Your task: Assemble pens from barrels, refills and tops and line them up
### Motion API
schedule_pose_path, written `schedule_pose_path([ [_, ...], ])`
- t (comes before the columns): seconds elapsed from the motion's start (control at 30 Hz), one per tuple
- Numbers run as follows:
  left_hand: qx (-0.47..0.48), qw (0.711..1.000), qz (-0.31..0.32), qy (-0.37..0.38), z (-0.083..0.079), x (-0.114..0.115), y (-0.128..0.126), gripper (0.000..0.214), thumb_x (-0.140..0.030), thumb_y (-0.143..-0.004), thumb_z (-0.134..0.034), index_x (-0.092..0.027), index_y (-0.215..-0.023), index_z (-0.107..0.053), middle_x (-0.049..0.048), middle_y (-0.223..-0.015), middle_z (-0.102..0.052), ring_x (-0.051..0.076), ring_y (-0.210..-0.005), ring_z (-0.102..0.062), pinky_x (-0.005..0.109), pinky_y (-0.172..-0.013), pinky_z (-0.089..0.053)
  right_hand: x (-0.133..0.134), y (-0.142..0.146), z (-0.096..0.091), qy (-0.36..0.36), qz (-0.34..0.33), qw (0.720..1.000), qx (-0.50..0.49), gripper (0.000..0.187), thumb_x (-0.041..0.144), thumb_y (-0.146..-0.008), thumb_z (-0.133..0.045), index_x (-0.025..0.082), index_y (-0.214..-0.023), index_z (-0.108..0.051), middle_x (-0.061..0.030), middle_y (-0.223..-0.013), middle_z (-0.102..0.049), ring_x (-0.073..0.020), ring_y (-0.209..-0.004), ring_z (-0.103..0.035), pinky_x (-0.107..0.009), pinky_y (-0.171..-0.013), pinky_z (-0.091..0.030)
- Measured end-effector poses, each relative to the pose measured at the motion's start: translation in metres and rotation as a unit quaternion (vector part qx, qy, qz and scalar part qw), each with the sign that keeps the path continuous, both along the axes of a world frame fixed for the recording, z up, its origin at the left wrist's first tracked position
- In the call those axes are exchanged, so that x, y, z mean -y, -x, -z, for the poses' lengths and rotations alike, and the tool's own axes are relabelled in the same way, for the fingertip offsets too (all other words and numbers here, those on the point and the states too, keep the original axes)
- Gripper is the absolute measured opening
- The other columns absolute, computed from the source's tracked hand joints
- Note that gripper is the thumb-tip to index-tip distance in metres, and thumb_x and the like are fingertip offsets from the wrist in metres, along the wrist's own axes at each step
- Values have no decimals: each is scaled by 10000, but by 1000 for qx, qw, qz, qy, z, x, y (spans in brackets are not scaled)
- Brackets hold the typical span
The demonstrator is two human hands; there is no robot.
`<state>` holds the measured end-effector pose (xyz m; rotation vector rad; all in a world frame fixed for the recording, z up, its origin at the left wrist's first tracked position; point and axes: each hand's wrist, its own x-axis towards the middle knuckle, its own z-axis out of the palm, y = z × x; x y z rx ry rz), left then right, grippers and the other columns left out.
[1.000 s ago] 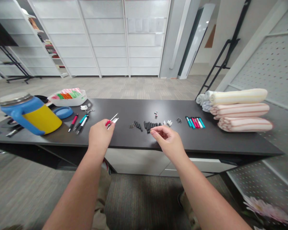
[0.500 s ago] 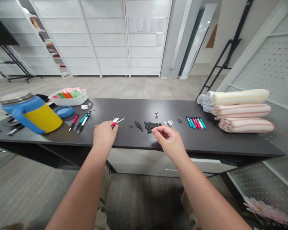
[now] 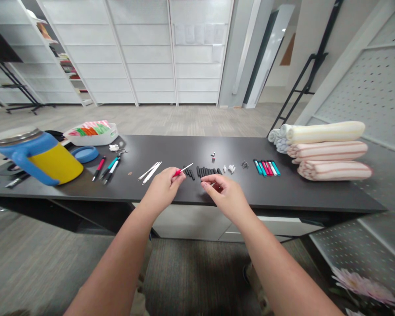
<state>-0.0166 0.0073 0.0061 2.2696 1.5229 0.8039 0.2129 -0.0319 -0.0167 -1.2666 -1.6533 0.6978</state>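
Note:
My left hand [image 3: 163, 189] pinches a thin white pen refill with a red end [image 3: 183, 169], held just above the black table [image 3: 316, 193]. My right hand [image 3: 224, 193] hovers close beside it with fingers curled in a pinch; what they hold is too small to name. A few loose white refills [image 3: 149, 171] lie on the table left of my left hand. A row of black pen parts [image 3: 208, 171] lies just beyond both hands. Small white pieces [image 3: 231, 168] and dark springs [image 3: 245, 165] follow to the right.
Teal and red pen barrels [image 3: 266, 167] lie further right, beside rolled striped towels [image 3: 329, 151]. At the left stand a yellow and blue jug [image 3: 41, 158], a blue lid [image 3: 84, 154], assembled pens [image 3: 107, 168] and a white tray of coloured items [image 3: 92, 131].
My left hand lifted one red-tipped refill from the white refills and carried it right, toward my right hand. My right hand drew slightly left and nearer.

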Motion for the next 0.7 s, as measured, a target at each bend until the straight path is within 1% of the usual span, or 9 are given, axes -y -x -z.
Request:
schedule_pose_path([
  [0.03,44,998,31,22,0,3,-6,268,-418,-1037,-519,-203,-943,-649,32,-887,-682,205,-828,-622,308,-761,-434,0,0,1,7,-1,1000,-3,276,424,-942,-689,231,-1114,-785,-34,-927,-777,-169,-728,-660,-293,-672,-506],
  [0.1,102,990,80,62,0,9,-16,255,-415,-1031,-530,-206,-946,-648,2,-868,-668,181,-800,-600,288,-740,-425,-1,0,2,16,-4,1000,-4,288,405,-930,-708,236,-1150,-782,-28,-925,-784,-169,-732,-669,-291,-678,-507],
  [0.2,135,980,108,102,-1,13,-25,262,-424,-1024,-540,-205,-930,-649,-26,-811,-629,160,-763,-557,269,-706,-405,-1,-1,3,12,-17,1000,6,207,360,-934,-705,255,-1080,-807,-15,-917,-793,-168,-752,-676,-286,-699,-502],
  [0.33,138,977,118,111,-1,14,-27,263,-416,-1022,-541,-200,-924,-654,-32,-812,-629,153,-767,-545,262,-699,-391,2,0,1,-2,-23,1000,7,161,313,-941,-694,267,-1038,-814,4,-893,-792,-153,-730,-666,-270,-687,-486],
  [0.5,135,979,114,104,0,13,-26,270,-421,-1024,-540,-201,-928,-663,-34,-800,-615,150,-753,-529,262,-681,-381,4,1,-2,-13,-21,1000,4,175,332,-945,-686,257,-1034,-817,-2,-885,-786,-149,-711,-650,-266,-663,-477],
  [0.63,121,981,115,97,0,13,-26,270,-422,-1027,-544,-202,-916,-654,-28,-796,-608,154,-742,-530,268,-674,-378,3,-1,-1,3,-16,1000,-9,194,382,-942,-697,244,-1004,-818,-7,-812,-762,-150,-683,-630,-270,-652,-482],
  [0.7,103,986,110,71,0,12,-26,284,-426,-1037,-532,-201,-893,-628,-17,-804,-603,163,-753,-540,279,-686,-381,2,-2,0,25,4,998,-57,236,435,-924,-724,222,-989,-802,-13,-773,-739,-148,-646,-612,-269,-611,-483],
])
